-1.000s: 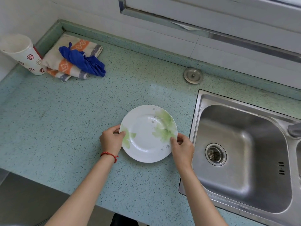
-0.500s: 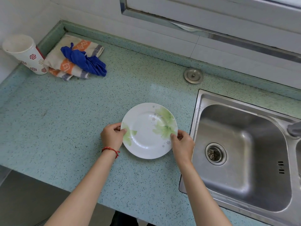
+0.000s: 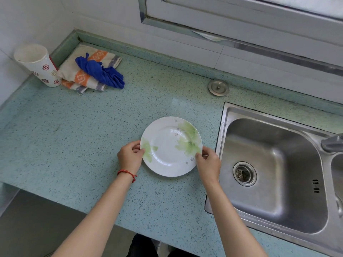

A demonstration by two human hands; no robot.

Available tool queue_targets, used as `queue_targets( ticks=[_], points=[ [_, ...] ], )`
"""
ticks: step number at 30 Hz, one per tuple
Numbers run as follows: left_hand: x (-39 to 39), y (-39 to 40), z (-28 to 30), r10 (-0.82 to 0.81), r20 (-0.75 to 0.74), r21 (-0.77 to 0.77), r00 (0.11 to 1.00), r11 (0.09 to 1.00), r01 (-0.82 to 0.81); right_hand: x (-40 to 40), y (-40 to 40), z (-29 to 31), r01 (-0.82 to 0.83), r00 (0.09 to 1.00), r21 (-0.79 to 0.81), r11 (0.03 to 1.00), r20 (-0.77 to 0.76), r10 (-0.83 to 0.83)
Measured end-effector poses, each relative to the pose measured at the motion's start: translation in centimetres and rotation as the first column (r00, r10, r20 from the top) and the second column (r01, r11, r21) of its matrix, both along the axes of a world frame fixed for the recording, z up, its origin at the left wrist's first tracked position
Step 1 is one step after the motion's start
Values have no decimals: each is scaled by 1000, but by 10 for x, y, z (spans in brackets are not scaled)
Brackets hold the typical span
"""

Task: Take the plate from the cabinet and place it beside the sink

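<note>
A white plate (image 3: 168,151) with green leaf prints lies flat on the speckled green counter (image 3: 92,130), just left of the steel sink (image 3: 274,216). My left hand (image 3: 130,157) pinches the plate's left rim, a red string bracelet on its wrist. My right hand (image 3: 208,163) pinches the right rim, close to the sink's edge. Both thumbs rest on top of the rim. The cabinet is out of view.
A patterned white cup (image 3: 37,64) stands in the far left corner beside a folded orange-striped towel (image 3: 78,76) with a blue cloth (image 3: 101,73) on it. A metal sink plug (image 3: 218,87) lies near the back wall. The counter's front edge runs under my forearms.
The plate, held by both hands, has slid slightly away from me over the counter. The grip of both hands stays the same.
</note>
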State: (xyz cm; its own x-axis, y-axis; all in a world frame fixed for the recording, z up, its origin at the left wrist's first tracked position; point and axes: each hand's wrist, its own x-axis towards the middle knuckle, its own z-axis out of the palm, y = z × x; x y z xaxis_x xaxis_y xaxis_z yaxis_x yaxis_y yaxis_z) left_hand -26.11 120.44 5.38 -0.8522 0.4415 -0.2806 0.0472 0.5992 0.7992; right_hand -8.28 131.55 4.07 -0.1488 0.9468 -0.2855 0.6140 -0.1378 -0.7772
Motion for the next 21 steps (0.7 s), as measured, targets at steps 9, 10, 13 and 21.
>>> queue_targets(
  ticks=[9, 10, 13, 21],
  points=[
    [11, -25, 6, -76, -60, 61, 995, 995, 79, 10, -20, 17, -35, 999, -8, 999, 30, 36],
    [13, -28, 7, -98, -70, 62, 993, 993, 102, 11, -25, 19, -41, 999, -11, 999, 35, 41],
    [18, -36, 10, -193, -118, 35, 974, 980, 198, 15, -41, 24, -72, 997, 12, 997, 35, 72],
    [38, -60, 14, -508, -276, -204, 816, 860, 467, 33, -82, 40, -220, 959, 98, 970, 202, 197]
  ],
)
